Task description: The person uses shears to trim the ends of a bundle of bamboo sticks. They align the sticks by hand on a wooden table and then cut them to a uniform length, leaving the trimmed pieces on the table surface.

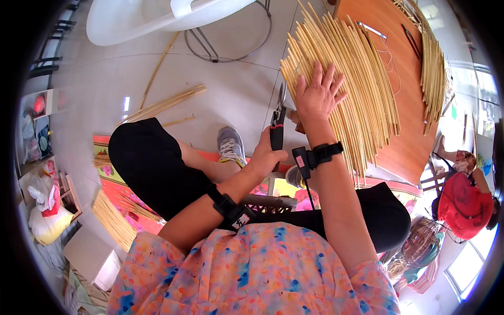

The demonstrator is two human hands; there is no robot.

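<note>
Thin stalks (362,100) lie side by side on an orange-brown table (412,126), hiding most of its left side. Nearest, a loose, flower-patterned shirt (252,268) is cut off by the lower edge. The left hand (264,152) is curled around the black handles of metal-bladed shears (277,128); its palm is hidden, and whether the blades are parted is hard to make out. The right hand (316,97) presses palm down on the stalks, fingers spread wide. The stalks are straw-yellow, rounded and smooth-looking, with uneven ends. Farther off, a smooth white curved object (136,23) is cut off above; at right, a person in red (464,207) is small and partly obscured.
</note>
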